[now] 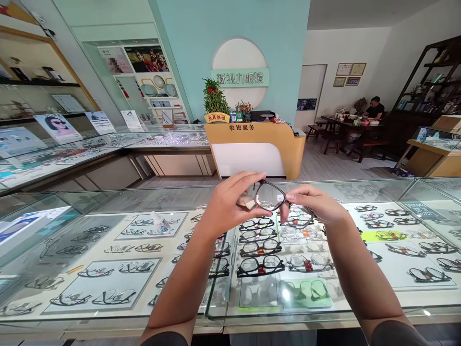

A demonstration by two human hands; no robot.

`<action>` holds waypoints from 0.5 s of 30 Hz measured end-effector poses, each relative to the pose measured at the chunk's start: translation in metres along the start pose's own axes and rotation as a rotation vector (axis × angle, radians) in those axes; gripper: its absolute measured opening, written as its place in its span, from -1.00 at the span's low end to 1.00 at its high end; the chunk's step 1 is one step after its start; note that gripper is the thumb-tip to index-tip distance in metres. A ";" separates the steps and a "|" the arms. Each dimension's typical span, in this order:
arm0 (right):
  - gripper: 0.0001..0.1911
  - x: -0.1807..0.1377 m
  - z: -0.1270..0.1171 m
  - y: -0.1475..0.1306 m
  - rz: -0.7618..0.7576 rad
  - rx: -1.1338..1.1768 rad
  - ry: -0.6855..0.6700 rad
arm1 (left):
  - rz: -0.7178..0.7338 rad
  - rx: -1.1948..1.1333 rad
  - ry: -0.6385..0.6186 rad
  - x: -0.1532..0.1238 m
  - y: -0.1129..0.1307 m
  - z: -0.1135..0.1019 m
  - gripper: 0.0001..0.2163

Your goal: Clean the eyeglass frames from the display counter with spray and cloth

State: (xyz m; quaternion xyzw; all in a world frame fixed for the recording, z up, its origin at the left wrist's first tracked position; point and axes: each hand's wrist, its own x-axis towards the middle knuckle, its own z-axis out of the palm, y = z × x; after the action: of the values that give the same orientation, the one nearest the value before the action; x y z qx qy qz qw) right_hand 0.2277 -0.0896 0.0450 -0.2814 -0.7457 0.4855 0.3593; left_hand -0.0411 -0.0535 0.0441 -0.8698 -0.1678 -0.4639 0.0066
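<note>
Across the back of the room, a pale green wall [187, 53] with a round white panel. Next in size: a long glass-cased desk [288, 327], spanning the near foreground, with rows of spectacles [261, 247] displayed inside. Beyond it, apart, a wood-toned cashier stand [252, 132] with a white front panel.

Hands: 2, bare, raised above the desk. Left hand [228, 202]: gripping the outer side of a pair of eyeglasses [275, 196], index finger at the upper rim, thumb at the lower rim. Right hand [322, 204]: thumb and fingers closed on the same eyeglasses near the bridge.

Position of eyeglasses: between the hands, clear of the displayed rows. 1 lens lies in the gap between left fingers and right thumb; the other sits lower, below the right hand, partly hidden by it.

Appearance: dark, slim rims; 2 clear lenses; frame tilted, dropping toward the right hand. Small white patch on the lens between the hands; sticker or reflection, cannot tell.

Smaller item: 1 white bottle [160, 222], tilted, left of the left hand.
</note>
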 end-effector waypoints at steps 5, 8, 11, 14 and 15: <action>-0.50 -0.007 0.002 -0.008 -0.010 -0.120 0.118 | -0.015 0.011 0.045 -0.002 0.000 0.001 -0.33; -0.59 -0.015 0.005 -0.014 -0.108 -0.215 0.327 | -0.052 0.037 0.123 -0.004 0.001 0.001 -0.34; -0.73 -0.019 0.008 -0.017 -0.294 -0.351 0.513 | -0.106 0.064 0.295 -0.005 0.004 0.000 -0.34; -0.53 -0.019 0.011 -0.015 -0.418 -0.502 0.661 | -0.219 0.050 0.486 -0.005 0.006 0.002 -0.35; -0.47 -0.017 0.012 -0.013 -0.437 -0.550 0.697 | -0.266 0.030 0.534 -0.004 0.006 0.004 -0.36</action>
State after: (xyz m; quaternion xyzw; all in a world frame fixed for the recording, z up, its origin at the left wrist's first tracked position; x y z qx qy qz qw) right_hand 0.2269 -0.1143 0.0494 -0.3486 -0.7232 0.0613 0.5931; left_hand -0.0385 -0.0597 0.0393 -0.6871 -0.2795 -0.6706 0.0023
